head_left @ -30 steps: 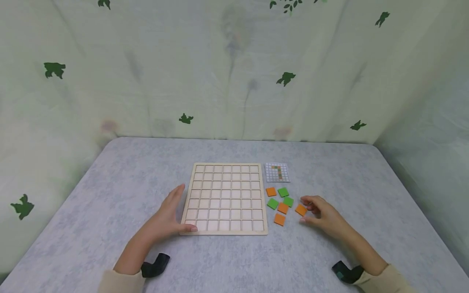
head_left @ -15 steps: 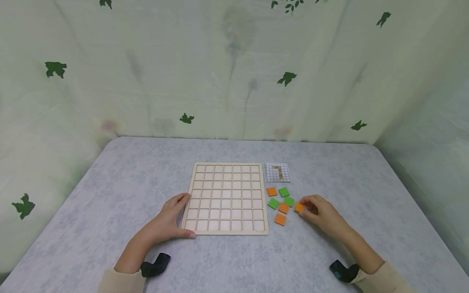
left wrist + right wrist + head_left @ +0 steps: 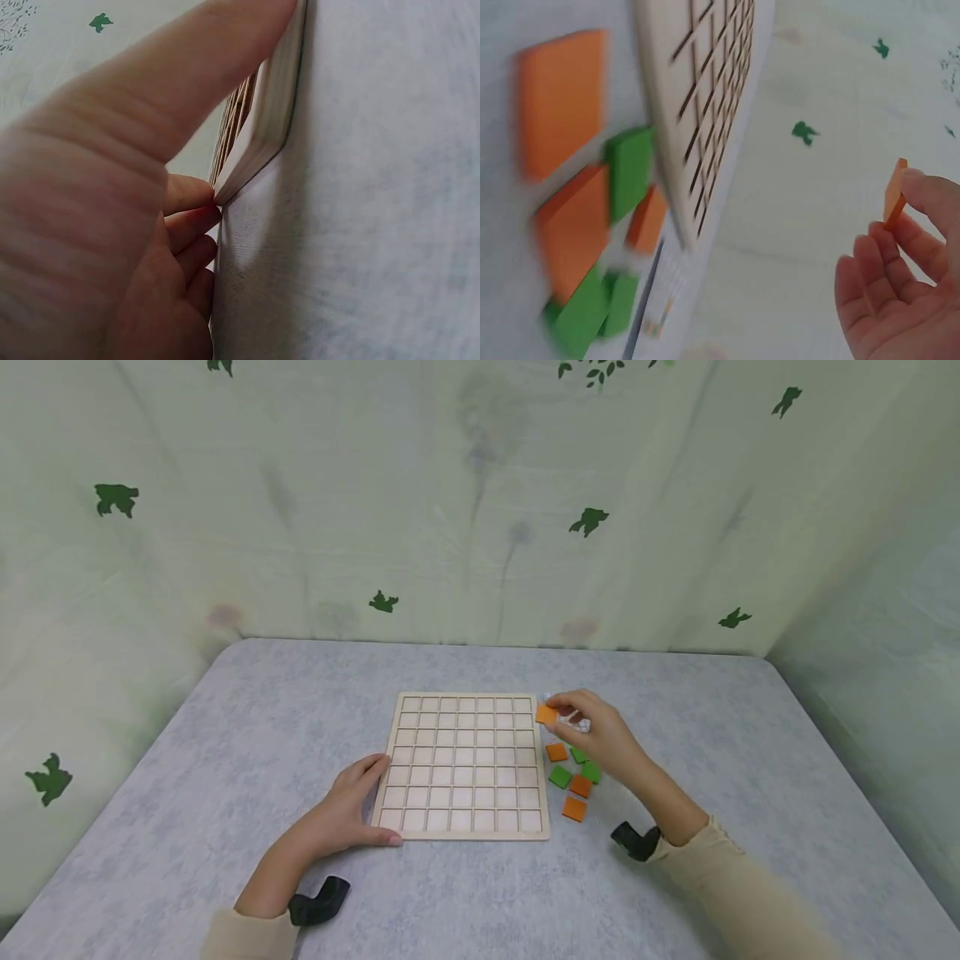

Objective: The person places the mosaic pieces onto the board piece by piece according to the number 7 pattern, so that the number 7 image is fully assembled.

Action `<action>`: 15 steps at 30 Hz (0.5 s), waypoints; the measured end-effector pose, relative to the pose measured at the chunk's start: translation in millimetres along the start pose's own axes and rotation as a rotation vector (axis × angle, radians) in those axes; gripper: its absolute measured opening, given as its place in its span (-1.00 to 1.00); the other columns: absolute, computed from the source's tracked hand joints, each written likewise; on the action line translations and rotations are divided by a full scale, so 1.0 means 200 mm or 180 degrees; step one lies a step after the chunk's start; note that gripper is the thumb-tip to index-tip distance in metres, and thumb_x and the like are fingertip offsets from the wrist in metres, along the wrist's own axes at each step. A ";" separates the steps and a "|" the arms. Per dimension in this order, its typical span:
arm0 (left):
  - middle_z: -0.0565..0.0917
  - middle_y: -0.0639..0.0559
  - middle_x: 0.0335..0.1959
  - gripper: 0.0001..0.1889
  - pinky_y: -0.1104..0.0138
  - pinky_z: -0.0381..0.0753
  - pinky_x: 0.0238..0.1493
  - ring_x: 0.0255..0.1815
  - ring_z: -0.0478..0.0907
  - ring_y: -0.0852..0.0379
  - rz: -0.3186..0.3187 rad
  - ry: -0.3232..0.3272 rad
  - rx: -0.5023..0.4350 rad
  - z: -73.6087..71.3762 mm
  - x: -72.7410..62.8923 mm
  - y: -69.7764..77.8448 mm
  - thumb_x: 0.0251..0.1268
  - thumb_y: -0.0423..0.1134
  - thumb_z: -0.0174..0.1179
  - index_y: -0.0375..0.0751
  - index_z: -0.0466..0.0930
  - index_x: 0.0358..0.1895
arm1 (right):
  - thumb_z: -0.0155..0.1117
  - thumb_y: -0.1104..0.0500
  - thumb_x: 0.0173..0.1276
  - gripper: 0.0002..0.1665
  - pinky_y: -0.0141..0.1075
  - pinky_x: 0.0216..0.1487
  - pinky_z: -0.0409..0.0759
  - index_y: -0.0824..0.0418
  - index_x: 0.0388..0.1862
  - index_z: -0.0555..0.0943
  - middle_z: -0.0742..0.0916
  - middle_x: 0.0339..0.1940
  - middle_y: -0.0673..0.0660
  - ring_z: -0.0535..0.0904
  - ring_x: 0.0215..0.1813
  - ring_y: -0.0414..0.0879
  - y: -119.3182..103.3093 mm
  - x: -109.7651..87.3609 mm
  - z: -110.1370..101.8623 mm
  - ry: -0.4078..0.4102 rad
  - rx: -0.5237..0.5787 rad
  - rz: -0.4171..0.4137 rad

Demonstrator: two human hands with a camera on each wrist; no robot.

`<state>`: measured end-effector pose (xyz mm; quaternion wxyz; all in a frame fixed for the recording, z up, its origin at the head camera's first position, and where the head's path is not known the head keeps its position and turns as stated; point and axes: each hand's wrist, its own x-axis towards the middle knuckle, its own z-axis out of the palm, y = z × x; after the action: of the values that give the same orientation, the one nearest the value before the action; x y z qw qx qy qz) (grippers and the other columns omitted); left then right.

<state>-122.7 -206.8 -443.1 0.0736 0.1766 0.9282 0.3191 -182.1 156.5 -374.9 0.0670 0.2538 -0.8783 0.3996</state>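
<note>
A wooden grid board (image 3: 462, 767) with square cells lies flat on the table. My left hand (image 3: 347, 810) rests at its near left corner, thumb along the front edge and fingertips against the left side, as the left wrist view also shows. My right hand (image 3: 603, 735) pinches a square orange tile (image 3: 894, 193) between thumb and fingers, raised by the board's right edge near the far corner. Below that hand lie loose orange tiles (image 3: 574, 809) and green tiles (image 3: 559, 777), beside the board. A small printed pattern card (image 3: 584, 725) is mostly hidden behind the right hand.
The grey mottled table (image 3: 465, 902) reaches back to a pale curtain (image 3: 435, 510) with green leaf-like shapes, which also hangs along both sides. A black wrist mount (image 3: 321, 902) is on the left arm, another black mount (image 3: 636, 841) on the right.
My right hand has picked up the orange tile from the table and carried it left and away from me, to the board's right edge. The left hand's fingers have come against the board's side.
</note>
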 end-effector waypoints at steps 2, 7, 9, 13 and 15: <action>0.02 -0.25 0.34 0.25 -0.14 0.06 0.16 0.32 -0.12 -0.24 0.0005 0.0002 0.0000 0.00 0.00 0.00 -0.41 0.33 0.35 -0.36 -0.02 0.36 | 0.26 0.19 0.20 -0.64 -0.18 -0.15 0.50 0.25 -0.02 0.54 0.58 -0.11 0.09 0.47 -0.12 -0.03 -0.03 0.07 0.05 0.0004 0.0111 -0.0100; 0.03 -0.26 0.34 0.25 -0.14 0.05 0.16 0.32 -0.11 -0.23 0.0019 0.0004 -0.0016 0.00 0.01 0.00 -0.41 0.31 0.36 -0.37 -0.01 0.36 | 0.24 0.18 0.21 -0.65 -0.25 -0.15 0.49 0.24 -0.02 0.55 0.58 -0.12 0.06 0.47 -0.12 -0.07 -0.08 0.23 0.19 -0.0021 0.0336 -0.0220; 0.03 -0.26 0.34 0.25 -0.14 0.06 0.16 0.32 -0.11 -0.24 0.0013 0.0004 -0.0004 0.00 0.01 0.00 -0.41 0.32 0.36 -0.37 -0.01 0.36 | 0.25 0.17 0.21 -0.64 -0.30 -0.16 0.48 0.23 -0.01 0.55 0.58 -0.12 0.05 0.46 -0.12 -0.12 -0.09 0.28 0.26 -0.0035 0.0379 -0.0226; 0.03 -0.25 0.34 0.25 -0.14 0.07 0.16 0.32 -0.11 -0.24 -0.0004 0.0006 0.0030 0.00 0.01 0.00 -0.41 0.34 0.34 -0.36 -0.01 0.36 | 0.26 0.17 0.20 -0.60 -0.37 -0.16 0.47 0.27 0.02 0.54 0.59 -0.14 0.06 0.47 -0.14 -0.13 -0.10 0.37 0.39 -0.0122 0.0514 -0.0108; 0.03 -0.25 0.34 0.24 -0.14 0.06 0.16 0.32 -0.11 -0.24 -0.0011 0.0005 0.0028 0.00 0.00 0.00 -0.40 0.34 0.34 -0.36 -0.01 0.36 | 0.25 0.18 0.21 -0.58 -0.38 -0.15 0.46 0.31 0.03 0.52 0.60 -0.13 0.08 0.48 -0.13 -0.12 -0.09 0.41 0.44 -0.0202 0.0616 0.0025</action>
<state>-123.6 -206.5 -443.7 0.0727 0.1751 0.9299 0.3151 -236.1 49.9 -396.7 0.0127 0.2682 -0.8382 0.4746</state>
